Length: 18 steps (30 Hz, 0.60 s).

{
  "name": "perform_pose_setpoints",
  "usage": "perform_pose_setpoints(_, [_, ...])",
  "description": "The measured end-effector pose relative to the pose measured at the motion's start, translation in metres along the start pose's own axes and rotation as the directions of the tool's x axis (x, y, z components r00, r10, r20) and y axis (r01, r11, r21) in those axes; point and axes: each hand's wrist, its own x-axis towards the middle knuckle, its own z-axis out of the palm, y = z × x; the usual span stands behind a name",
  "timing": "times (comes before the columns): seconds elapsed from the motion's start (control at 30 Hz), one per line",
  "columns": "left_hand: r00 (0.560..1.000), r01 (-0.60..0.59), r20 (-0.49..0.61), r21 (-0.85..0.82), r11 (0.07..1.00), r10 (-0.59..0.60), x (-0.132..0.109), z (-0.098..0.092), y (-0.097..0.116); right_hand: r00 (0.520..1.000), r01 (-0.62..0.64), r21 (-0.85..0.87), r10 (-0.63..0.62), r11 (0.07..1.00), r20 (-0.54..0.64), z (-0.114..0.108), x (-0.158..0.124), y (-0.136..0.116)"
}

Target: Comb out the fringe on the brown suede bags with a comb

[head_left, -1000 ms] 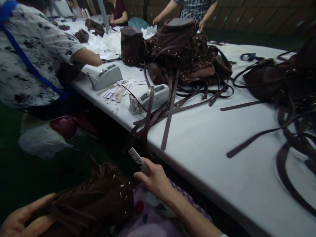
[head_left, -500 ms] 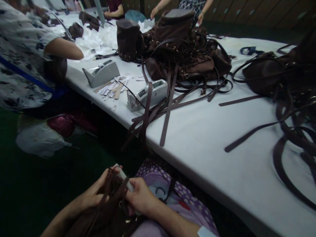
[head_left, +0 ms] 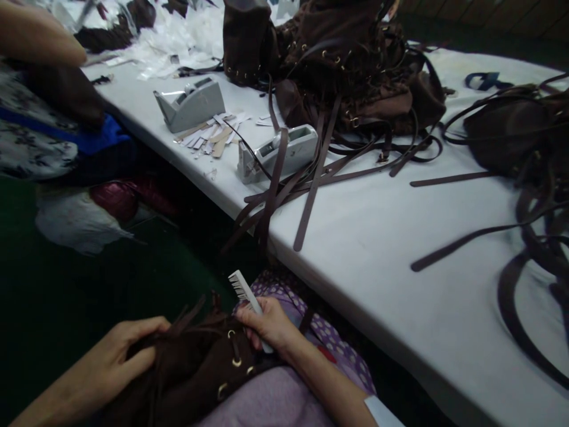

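Observation:
A dark brown bag (head_left: 200, 373) with gold eyelets and a thin fringe lies across my lap. My left hand (head_left: 128, 350) grips the bag near the fringe, thumb and fingers closed on its material. In my right hand (head_left: 271, 323) is a white comb (head_left: 242, 286), its teeth facing down and left over the bag's upper edge. The comb's toothed end sticks out past my fingers, apart from the fringe. Part of the bag falls into shadow at the bottom of the view.
On the white table (head_left: 377, 284) stand two grey tape dispensers (head_left: 195, 105) beside paper strips (head_left: 211, 135). Brown bags (head_left: 342, 65) are piled behind, their straps (head_left: 311, 196) hanging over the near edge. More bags (head_left: 511, 130) lie right. A co-worker's arm (head_left: 40, 35) reaches in at left.
My right hand has drawn the comb away from the fringe, to the right. My left hand has shifted left and down on the bag. The view has tilted downward.

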Motion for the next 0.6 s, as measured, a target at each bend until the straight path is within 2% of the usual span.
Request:
perform_pose_setpoints(0.07, [0.988, 0.044, -0.153, 0.098, 0.994, -0.029, 0.001, -0.010, -0.003, 0.995, -0.053, -0.085, 0.060, 0.995, 0.082, 0.000, -0.001, -0.001])
perform_pose_setpoints(0.13, [0.974, 0.055, -0.225, 0.169, 0.984, -0.016, 0.009, -0.014, -0.011, 0.985, -0.090, -0.204, 0.117, 0.975, 0.126, 0.001, -0.002, 0.000])
perform_pose_setpoints(0.23, [0.972, 0.050, -0.233, 0.280, 0.959, 0.017, 0.026, -0.015, -0.023, 0.983, -0.096, -0.301, 0.137, 0.949, 0.120, 0.002, -0.003, 0.002])
perform_pose_setpoints(0.33, [0.983, -0.029, -0.153, 0.426, 0.904, 0.104, 0.037, -0.011, -0.026, 0.982, -0.093, -0.286, 0.135, 0.954, 0.132, 0.002, -0.005, 0.003])
perform_pose_setpoints(0.43, [0.983, -0.035, -0.121, 0.607, 0.794, 0.136, 0.039, -0.003, -0.013, 0.977, -0.098, -0.247, 0.141, 0.964, 0.161, 0.001, -0.005, 0.002])
perform_pose_setpoints(0.53, [0.968, 0.057, -0.201, 0.762, 0.645, 0.152, 0.038, 0.009, 0.007, 0.977, -0.117, -0.190, 0.148, 0.975, 0.157, 0.001, -0.005, 0.000])
perform_pose_setpoints(0.6, [0.965, 0.089, -0.218, 0.798, 0.596, 0.147, 0.038, 0.020, 0.019, 0.980, -0.125, -0.140, 0.144, 0.982, 0.136, 0.001, -0.005, -0.002])
